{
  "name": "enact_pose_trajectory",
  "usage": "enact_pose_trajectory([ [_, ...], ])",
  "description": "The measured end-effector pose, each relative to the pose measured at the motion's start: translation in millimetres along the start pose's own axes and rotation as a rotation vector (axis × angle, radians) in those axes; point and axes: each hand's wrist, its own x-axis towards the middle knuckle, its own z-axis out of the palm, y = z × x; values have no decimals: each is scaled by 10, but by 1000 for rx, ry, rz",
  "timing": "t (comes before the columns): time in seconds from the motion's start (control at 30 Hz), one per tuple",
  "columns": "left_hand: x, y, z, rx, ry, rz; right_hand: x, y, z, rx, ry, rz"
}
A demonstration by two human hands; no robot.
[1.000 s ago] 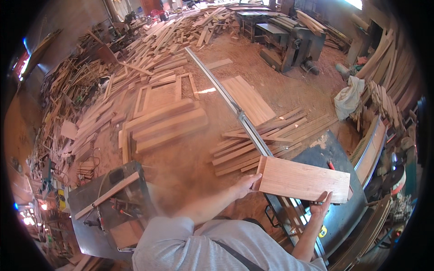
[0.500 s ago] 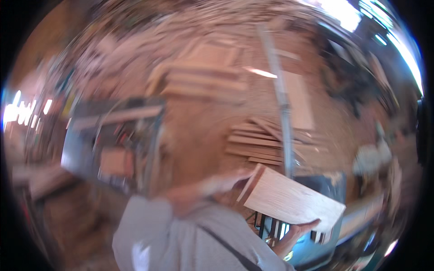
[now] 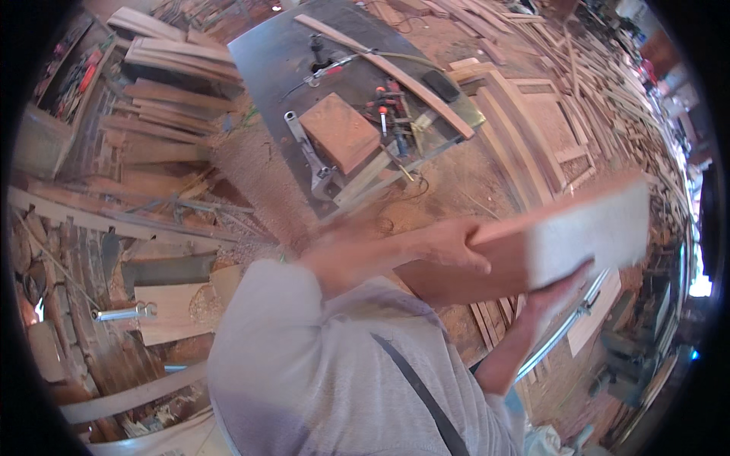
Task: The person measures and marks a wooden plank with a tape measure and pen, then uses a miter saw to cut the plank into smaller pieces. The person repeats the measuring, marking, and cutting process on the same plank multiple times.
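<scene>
Sawdust-strewn floor [image 3: 262, 178] — both hands [image 3: 450, 245] gripping wooden board [image 3: 544, 247].

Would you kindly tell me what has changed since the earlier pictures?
The view has turned left, bringing the metal worktable from lower left to upper middle. The wooden board swung along, and the left hand shifted from its left end to its upper edge. Nothing was let go. The right hand still holds the board's lower edge, and the wooden block stays on the worktable.

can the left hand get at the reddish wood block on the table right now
Probably not: the left hand is busy holding the board, though nothing appears to cover the reddish wood block.
</scene>
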Motion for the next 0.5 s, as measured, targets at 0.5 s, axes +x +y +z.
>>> enact_pose_trajectory([
  [0.5,-2277,-1105,-2783,-142,1563,-413,526,1354,547,-1055,-987,210],
])
